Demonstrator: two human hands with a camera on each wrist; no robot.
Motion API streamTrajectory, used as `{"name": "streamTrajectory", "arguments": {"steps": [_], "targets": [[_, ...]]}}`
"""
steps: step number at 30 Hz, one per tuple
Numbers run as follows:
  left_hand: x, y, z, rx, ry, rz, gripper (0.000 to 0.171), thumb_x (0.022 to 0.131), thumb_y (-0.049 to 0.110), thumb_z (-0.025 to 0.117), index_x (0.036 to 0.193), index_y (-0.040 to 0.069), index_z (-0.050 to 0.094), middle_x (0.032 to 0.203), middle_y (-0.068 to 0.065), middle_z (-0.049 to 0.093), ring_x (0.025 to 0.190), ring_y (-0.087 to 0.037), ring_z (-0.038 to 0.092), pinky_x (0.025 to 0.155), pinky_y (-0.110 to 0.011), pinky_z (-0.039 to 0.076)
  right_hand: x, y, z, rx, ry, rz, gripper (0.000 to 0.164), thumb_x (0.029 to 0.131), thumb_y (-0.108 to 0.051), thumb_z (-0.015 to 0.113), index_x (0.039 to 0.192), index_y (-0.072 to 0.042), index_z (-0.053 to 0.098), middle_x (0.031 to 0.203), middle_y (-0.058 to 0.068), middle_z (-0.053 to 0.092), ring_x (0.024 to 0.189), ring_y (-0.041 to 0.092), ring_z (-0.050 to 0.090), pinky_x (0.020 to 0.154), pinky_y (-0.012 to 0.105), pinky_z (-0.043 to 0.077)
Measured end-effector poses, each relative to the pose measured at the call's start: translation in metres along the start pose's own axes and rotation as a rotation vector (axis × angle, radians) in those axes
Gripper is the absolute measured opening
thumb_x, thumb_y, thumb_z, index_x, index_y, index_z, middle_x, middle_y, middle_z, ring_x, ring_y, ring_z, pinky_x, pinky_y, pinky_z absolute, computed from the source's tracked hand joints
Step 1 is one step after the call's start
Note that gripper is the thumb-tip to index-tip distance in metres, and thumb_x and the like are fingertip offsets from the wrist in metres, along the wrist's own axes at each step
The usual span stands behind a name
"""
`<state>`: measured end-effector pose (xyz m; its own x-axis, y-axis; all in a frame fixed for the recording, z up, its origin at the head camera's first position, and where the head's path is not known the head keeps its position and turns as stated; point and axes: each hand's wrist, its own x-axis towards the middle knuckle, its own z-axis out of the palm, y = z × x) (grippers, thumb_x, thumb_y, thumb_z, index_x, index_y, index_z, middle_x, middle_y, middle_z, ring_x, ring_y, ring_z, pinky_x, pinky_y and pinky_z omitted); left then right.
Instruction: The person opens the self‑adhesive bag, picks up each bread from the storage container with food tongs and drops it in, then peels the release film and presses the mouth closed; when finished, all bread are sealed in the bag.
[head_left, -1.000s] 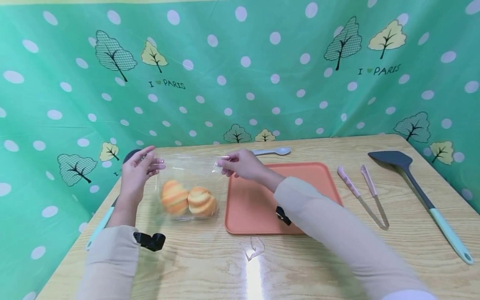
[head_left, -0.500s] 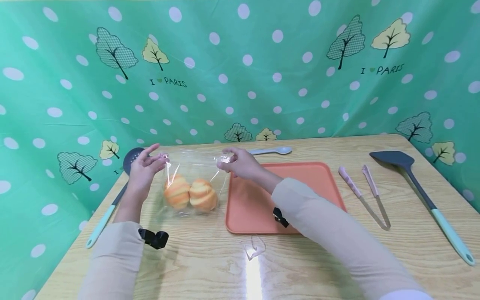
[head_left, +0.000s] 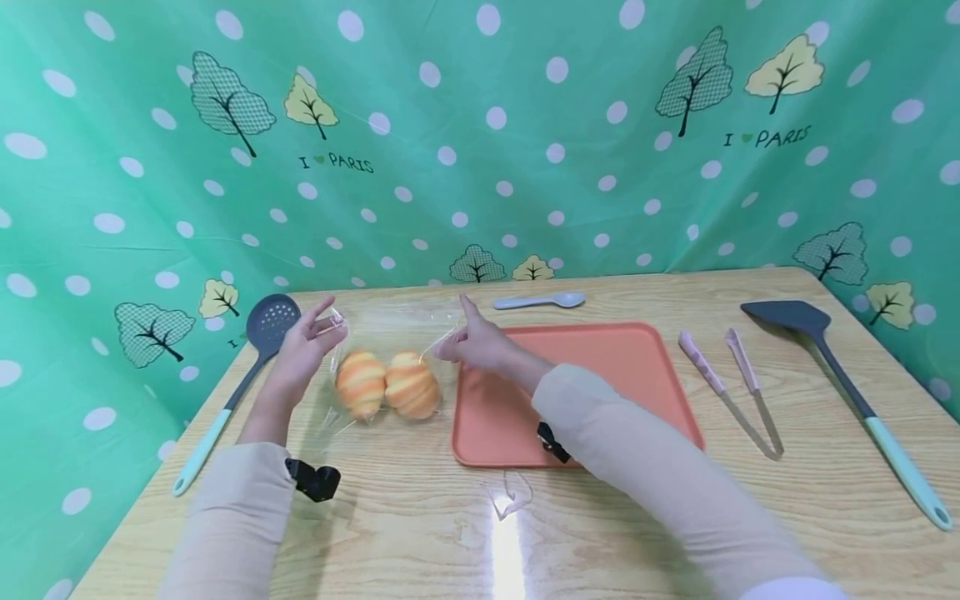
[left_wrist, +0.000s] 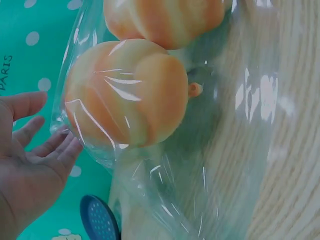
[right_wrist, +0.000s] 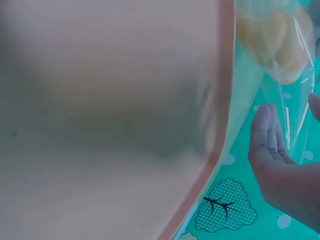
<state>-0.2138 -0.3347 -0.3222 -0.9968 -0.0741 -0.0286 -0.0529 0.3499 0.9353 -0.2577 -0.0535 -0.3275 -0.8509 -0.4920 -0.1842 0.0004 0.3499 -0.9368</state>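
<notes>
Two orange-and-cream swirled buns, a left bun (head_left: 362, 385) and a right bun (head_left: 412, 386), lie side by side inside a clear plastic bag (head_left: 382, 317). My left hand (head_left: 309, 346) is at the bag's left side. In the left wrist view its thumb stands apart, while several straight fingertips (left_wrist: 62, 140) reach the film beside a bun (left_wrist: 125, 95). On the opposite side, my right hand (head_left: 480, 342) is at the bag's right edge, over the tray's left side. The right wrist view shows its fingers (right_wrist: 262, 130) straight, close against the film.
A salmon-coloured tray (head_left: 570, 392) lies right of the bag, under my right forearm. Behind it is a pale blue spoon (head_left: 540, 300). Tongs (head_left: 738, 400) and a dark spatula (head_left: 817, 333) lie at the right. A skimmer (head_left: 273, 321) is at the left, and a thin clear loop (head_left: 510, 496) lies in front.
The buns have settled upright side by side as the bag shifted slightly right. Both hands pinched the bag's top corners earlier; their fingers have spread since. My left hand moved right, uncovering the skimmer.
</notes>
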Motion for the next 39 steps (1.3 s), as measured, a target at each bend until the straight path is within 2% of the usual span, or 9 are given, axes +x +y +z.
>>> {"name": "streamTrajectory", "arguments": {"steps": [8,14,19,24,27,30,32,34,39], "targets": [[0.004,-0.010,0.002,0.119,-0.114,-0.012,0.071,0.107,0.011,0.049,0.164,0.008,0.006,0.160,-0.035,0.021,0.149,-0.048,0.021,0.120,-0.061,0.020,0.000,0.003,0.007,0.006,-0.039,0.085,0.121,0.091,-0.007,0.076,0.160,-0.024,-0.022,0.096,0.013,0.062,0.066,0.020,0.054,0.079,0.047,0.057],[0.007,-0.019,0.001,0.140,-0.138,-0.026,0.071,0.106,0.008,0.048,0.163,0.004,0.005,0.160,-0.037,0.018,0.148,-0.051,0.019,0.119,-0.062,0.020,-0.007,0.006,0.010,-0.068,-0.102,0.054,0.123,0.088,-0.007,0.079,0.162,-0.027,-0.017,0.111,0.017,0.059,0.077,0.023,0.057,0.073,0.040,0.056],[0.005,-0.020,0.001,0.180,-0.161,-0.045,0.071,0.107,0.011,0.048,0.163,0.003,0.005,0.160,-0.038,0.015,0.149,-0.052,0.017,0.118,-0.065,0.020,-0.016,0.005,0.019,-0.197,-0.170,0.033,0.120,0.087,-0.013,0.082,0.164,-0.027,-0.009,0.127,0.019,0.058,0.088,0.025,0.060,0.082,0.039,0.053],[0.003,-0.014,0.005,0.365,-0.188,-0.073,0.070,0.109,0.025,0.047,0.162,0.002,0.008,0.161,-0.038,0.009,0.148,-0.056,0.012,0.116,-0.069,0.018,-0.024,0.005,0.030,-0.315,-0.195,0.023,0.122,0.085,-0.013,0.084,0.164,-0.028,-0.008,0.134,0.018,0.058,0.081,0.020,0.059,0.078,0.034,0.052],[0.002,-0.009,0.010,0.465,-0.207,-0.038,0.070,0.109,0.030,0.047,0.161,-0.001,0.013,0.162,-0.036,0.008,0.147,-0.057,0.010,0.115,-0.071,0.015,-0.027,0.004,0.034,-0.334,-0.193,0.028,0.123,0.084,-0.011,0.084,0.164,-0.030,-0.008,0.140,0.020,0.056,0.068,0.018,0.056,0.067,0.030,0.052],[0.002,-0.003,0.016,0.507,-0.230,0.038,0.064,0.109,0.029,0.048,0.159,-0.001,0.023,0.163,-0.034,0.010,0.148,-0.056,0.010,0.116,-0.071,0.013,-0.030,0.004,0.035,-0.348,-0.191,0.009,0.124,0.084,-0.009,0.084,0.164,-0.029,-0.008,0.127,0.024,0.063,0.065,0.018,0.057,0.063,0.029,0.052],[0.002,0.000,0.020,0.535,-0.247,0.088,0.058,0.109,0.028,0.049,0.157,0.001,0.032,0.164,-0.032,0.013,0.148,-0.055,0.011,0.116,-0.071,0.013,-0.031,0.005,0.035,-0.373,-0.181,-0.017,0.122,0.083,-0.008,0.084,0.165,-0.027,-0.005,0.124,0.024,0.064,0.072,0.020,0.061,0.067,0.031,0.054],[0.001,0.002,0.024,0.561,-0.268,0.139,0.052,0.109,0.027,0.048,0.154,0.004,0.041,0.164,-0.029,0.018,0.148,-0.054,0.016,0.115,-0.071,0.015,-0.034,0.005,0.034,-0.441,-0.157,-0.046,0.116,0.084,-0.012,0.084,0.165,-0.022,0.003,0.126,0.021,0.063,0.094,0.024,0.066,0.082,0.037,0.056],[0.003,0.005,0.036,0.593,-0.327,0.252,0.044,0.109,0.027,0.048,0.149,0.007,0.052,0.160,-0.024,0.033,0.146,-0.050,0.027,0.115,-0.068,0.021,-0.041,0.004,0.031,-0.616,-0.112,-0.094,0.084,0.085,-0.035,0.084,0.153,-0.014,0.040,0.145,0.013,0.053,0.130,0.028,0.052,0.107,0.046,0.045]]}}
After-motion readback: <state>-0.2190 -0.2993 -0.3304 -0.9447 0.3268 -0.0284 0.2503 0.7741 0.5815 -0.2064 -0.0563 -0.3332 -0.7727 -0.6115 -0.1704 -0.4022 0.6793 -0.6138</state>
